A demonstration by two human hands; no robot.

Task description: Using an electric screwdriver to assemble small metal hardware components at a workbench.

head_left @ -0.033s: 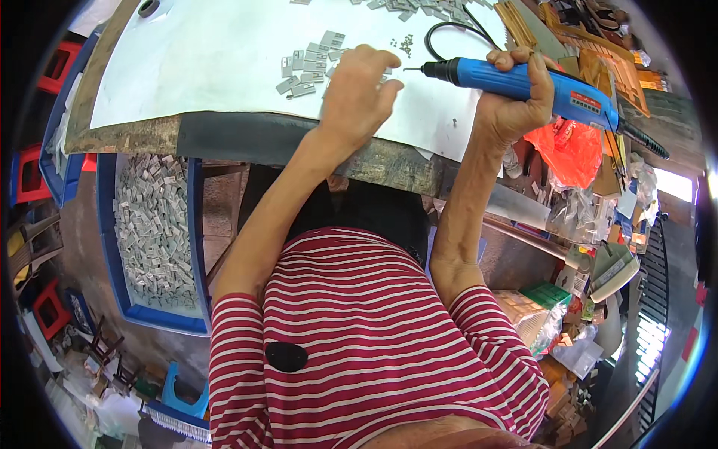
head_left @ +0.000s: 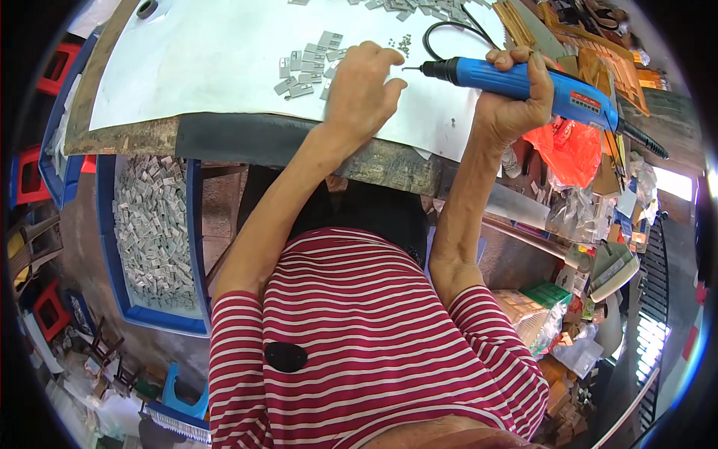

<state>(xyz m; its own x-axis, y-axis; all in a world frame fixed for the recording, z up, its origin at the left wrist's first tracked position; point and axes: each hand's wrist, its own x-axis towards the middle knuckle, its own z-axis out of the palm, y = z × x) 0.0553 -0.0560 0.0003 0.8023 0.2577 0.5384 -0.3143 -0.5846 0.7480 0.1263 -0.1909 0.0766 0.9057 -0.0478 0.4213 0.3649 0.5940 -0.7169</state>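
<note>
My right hand (head_left: 516,97) is wrapped round a blue electric screwdriver (head_left: 486,76), held level above the table with its thin bit pointing left. Just left of the bit tip is my left hand (head_left: 360,93), its fingers curled and thumb bent toward the index finger; what they hold is mostly hidden behind the hand. Beside this hand, flat grey metal pieces (head_left: 313,66), which look like small pencil sharpeners, lie loosely grouped on white paper. A scatter of tiny brass-coloured screws (head_left: 404,45) sits beyond the bit.
White paper (head_left: 202,67) covers the worn wooden table (head_left: 123,136). More grey pieces (head_left: 426,9) lie at its far edge, near a black cable (head_left: 437,28). A blue crate (head_left: 107,224) full of grey pieces stands below left. A red plastic bag (head_left: 568,153) hangs at right.
My left hand has shifted very slightly toward the screwdriver's bit. My right hand and the screwdriver stay in almost the same place.
</note>
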